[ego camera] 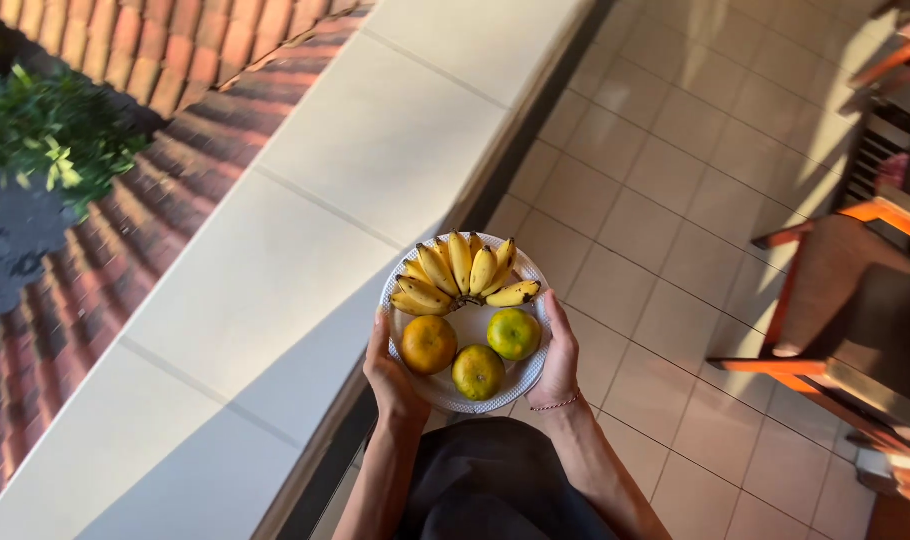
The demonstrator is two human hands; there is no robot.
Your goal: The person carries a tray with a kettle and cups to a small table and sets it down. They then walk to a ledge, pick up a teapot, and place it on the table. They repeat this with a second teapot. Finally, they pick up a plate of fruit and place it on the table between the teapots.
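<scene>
White plate (403, 281) of bananas (462, 274) and oranges (429, 344), both hands' fingers clasped round its rim, beside pale ledge (305, 230)

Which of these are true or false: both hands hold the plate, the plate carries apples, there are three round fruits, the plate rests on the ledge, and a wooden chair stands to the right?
1. Both hands hold the plate. True: the left hand and the right hand grip opposite sides of the white plate.
2. The plate carries apples. False: it carries a bunch of small bananas and citrus-like fruits.
3. There are three round fruits. True: one orange fruit and two greenish ones.
4. The plate rests on the ledge. False: it is held up in the hands, beside the pale ledge.
5. A wooden chair stands to the right. True: the chair stands on the tiled floor.
</scene>
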